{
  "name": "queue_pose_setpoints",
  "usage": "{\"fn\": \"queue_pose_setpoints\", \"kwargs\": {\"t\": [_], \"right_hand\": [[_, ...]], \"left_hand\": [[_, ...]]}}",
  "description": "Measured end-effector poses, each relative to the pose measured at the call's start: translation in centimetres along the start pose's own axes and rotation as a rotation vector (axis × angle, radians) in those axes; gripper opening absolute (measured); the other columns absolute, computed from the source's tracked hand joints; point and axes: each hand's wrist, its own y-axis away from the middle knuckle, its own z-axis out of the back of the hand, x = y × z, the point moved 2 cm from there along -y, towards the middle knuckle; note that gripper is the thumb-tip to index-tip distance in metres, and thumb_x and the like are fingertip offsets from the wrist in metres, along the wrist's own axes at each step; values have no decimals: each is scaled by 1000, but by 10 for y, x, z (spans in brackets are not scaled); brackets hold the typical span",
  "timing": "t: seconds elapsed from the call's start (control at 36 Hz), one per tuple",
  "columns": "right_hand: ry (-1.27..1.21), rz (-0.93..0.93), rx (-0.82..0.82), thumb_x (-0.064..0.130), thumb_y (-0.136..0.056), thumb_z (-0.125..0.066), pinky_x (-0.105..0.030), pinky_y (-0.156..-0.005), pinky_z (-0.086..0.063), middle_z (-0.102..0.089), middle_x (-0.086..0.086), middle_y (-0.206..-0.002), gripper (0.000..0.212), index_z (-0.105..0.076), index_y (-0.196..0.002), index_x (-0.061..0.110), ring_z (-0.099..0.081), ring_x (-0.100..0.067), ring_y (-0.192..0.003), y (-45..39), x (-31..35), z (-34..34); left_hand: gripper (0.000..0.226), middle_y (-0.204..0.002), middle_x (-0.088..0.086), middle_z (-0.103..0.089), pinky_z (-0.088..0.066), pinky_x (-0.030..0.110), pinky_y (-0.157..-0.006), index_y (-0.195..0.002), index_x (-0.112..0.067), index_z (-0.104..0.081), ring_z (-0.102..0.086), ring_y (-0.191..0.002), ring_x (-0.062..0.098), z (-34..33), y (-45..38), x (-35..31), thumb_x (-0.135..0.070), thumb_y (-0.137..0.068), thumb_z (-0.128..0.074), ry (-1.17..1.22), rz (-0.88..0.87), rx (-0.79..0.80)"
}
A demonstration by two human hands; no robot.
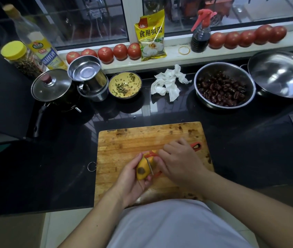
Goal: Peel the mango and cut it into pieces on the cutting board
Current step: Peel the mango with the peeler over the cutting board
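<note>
1. Glossy black stone counter [61,167] runs under a window, mirroring the light; a worn wooden board [124,140], rectangular, scored and stained dark along its edges, lies on it at the near edge.
2. Left hand [133,183] cups a small yellow mango [142,170] just above the board, fingers curled round it; the smooth skin carries a dark oval blotch.
3. Right hand [179,163] grips a red-framed peeler [152,164], its thin metal blade laid against the mango; the looped handle end sticks out past the knuckles.
4. Behind the board: crumpled white tissue [168,84], a round steel bowl [225,85] of glossy dark fruit, a small yellow bowl [125,85] flecked with chopped greens, and a glass-lidded pot [51,85].
5. Smooth red tomatoes [120,51] line the white sill beside a yellow packet [151,34].
</note>
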Motion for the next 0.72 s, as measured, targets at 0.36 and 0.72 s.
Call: {"fn": "queue_pose_setpoints", "kwargs": {"t": [0.36,0.72], "right_hand": [[86,46,-46,38,-105,-38,-37,-71,-41,-61,4,-72,40,-63,-79,21,-52,-16,-67,0,-9,-10],[249,-328,290,50,-106,-21,-39,-90,-41,-66,9,-88,50,-64,-92,29,-60,-16,-86,6,-87,-38]], "left_hand": [[35,-67,10,-54,-30,19,-34,-101,-8,-66,-40,-39,14,-3,-5,10,-39,-106,-50,-147,-49,-140],[41,-92,15,-71,-47,26,-51,-124,-13,-70,-60,-67,23,-5,3,2,-44,-100,-56,-26,12,-24]]}}
